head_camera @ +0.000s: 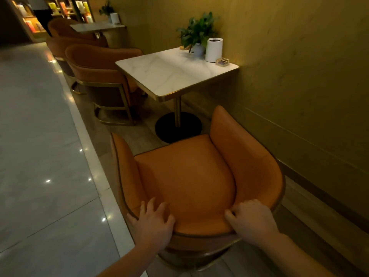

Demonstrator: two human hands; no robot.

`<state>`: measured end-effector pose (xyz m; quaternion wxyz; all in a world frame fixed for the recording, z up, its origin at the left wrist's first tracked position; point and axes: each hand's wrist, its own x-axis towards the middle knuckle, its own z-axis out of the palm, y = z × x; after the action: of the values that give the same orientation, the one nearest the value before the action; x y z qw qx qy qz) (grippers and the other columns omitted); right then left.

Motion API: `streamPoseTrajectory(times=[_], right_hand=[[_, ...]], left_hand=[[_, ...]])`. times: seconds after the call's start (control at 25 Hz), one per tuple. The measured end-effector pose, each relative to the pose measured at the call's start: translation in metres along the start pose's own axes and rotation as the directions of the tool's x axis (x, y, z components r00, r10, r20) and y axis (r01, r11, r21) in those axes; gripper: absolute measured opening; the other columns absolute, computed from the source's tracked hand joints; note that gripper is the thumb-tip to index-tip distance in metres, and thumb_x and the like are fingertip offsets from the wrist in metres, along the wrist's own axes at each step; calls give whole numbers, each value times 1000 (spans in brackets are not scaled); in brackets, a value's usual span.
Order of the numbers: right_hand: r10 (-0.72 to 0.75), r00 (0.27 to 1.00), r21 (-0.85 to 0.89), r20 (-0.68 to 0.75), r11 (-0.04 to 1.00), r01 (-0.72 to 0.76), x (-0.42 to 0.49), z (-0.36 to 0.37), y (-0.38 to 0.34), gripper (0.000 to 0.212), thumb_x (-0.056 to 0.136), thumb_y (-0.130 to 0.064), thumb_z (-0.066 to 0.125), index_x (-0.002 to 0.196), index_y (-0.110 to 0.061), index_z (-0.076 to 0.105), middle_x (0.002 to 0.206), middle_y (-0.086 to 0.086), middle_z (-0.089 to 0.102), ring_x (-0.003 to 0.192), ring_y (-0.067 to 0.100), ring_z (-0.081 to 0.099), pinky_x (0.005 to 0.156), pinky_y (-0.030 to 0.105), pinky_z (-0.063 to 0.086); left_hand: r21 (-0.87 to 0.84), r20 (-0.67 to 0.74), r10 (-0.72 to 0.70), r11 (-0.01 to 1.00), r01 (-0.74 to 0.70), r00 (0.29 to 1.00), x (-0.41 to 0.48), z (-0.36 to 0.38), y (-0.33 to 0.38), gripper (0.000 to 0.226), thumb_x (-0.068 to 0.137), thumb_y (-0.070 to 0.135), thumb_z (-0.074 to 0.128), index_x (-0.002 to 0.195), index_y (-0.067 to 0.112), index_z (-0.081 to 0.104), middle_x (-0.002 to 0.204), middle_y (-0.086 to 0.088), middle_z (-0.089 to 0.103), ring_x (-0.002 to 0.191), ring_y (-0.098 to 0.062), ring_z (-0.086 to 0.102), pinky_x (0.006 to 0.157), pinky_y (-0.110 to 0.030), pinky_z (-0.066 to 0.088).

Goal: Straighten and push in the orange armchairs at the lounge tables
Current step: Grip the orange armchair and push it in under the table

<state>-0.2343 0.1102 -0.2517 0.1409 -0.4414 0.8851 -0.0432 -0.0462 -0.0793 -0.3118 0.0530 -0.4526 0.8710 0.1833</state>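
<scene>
The left hand (152, 222) lies flat over the top rim of the near armchair (189, 176) backrest, fingers spread and draped onto the inner leather. The right hand (250, 218) curls over the same rim further right, fingers hooked around the edge in a grip. Both forearms reach in from the near edge, roughly parallel. The chair's open seat faces away, toward the marble table (169, 74), with its front edge just short of the table's black round base (177, 126); its front-to-back line runs slightly leftward of the wall (299, 66) on the right. A second armchair (99, 70) sits at the table's far left side.
</scene>
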Motion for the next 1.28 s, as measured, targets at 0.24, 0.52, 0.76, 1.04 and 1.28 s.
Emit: streamPoseTrajectory(times=[0.24, 0.52, 0.76, 1.04, 1.28], right_hand=[[102, 993, -14, -57, 995, -103, -29, 11, 27, 61, 90, -67, 22, 71, -27, 64, 70, -9, 59, 74, 4, 52, 83, 34, 46], [95, 977, -2, -192, 995, -97, -28, 6, 34, 52, 95, -62, 28, 77, -34, 68, 76, -18, 63, 75, -3, 56, 85, 24, 42], [152, 962, 30, -228, 988, -150, -14, -7, 42, 49, 98, -56, 33, 67, -30, 60, 65, -9, 58, 62, 1, 54, 67, 20, 43], [205, 951, 35, -230, 979, -202, 21, -19, 64, 48, 99, -53, 38, 66, -26, 60, 62, -4, 58, 58, 4, 54, 57, 23, 42], [206, 947, 47, -246, 978, -201, 62, -26, 91, 47, 98, -55, 37, 70, -29, 64, 63, -8, 60, 60, 3, 57, 61, 25, 47]], left_hand=[[-32, 42, 64, 998, -63, 997, -8, 11, 22, 58, 88, 69, 22, 140, 49, 36, 163, 11, 15, 152, -24, 2, 114, -72, -5], [-11, 41, 80, 997, -80, 996, -1, 12, 32, 57, 88, 70, 19, 138, 52, 39, 162, 15, 16, 153, -20, 2, 113, -74, -5], [-17, 41, 101, 995, -100, 994, 9, 4, 53, 54, 93, 66, 22, 142, 47, 38, 164, 10, 16, 153, -23, 4, 112, -76, -2], [-54, -19, 122, 991, -123, 992, 43, 5, 77, 54, 95, 64, 23, 142, 45, 39, 163, 8, 20, 152, -24, 6, 111, -76, 0], [-49, -72, 149, 987, -153, 986, 81, 10, 99, 54, 95, 63, 21, 143, 44, 37, 163, 5, 21, 152, -27, 7, 111, -77, 2]])
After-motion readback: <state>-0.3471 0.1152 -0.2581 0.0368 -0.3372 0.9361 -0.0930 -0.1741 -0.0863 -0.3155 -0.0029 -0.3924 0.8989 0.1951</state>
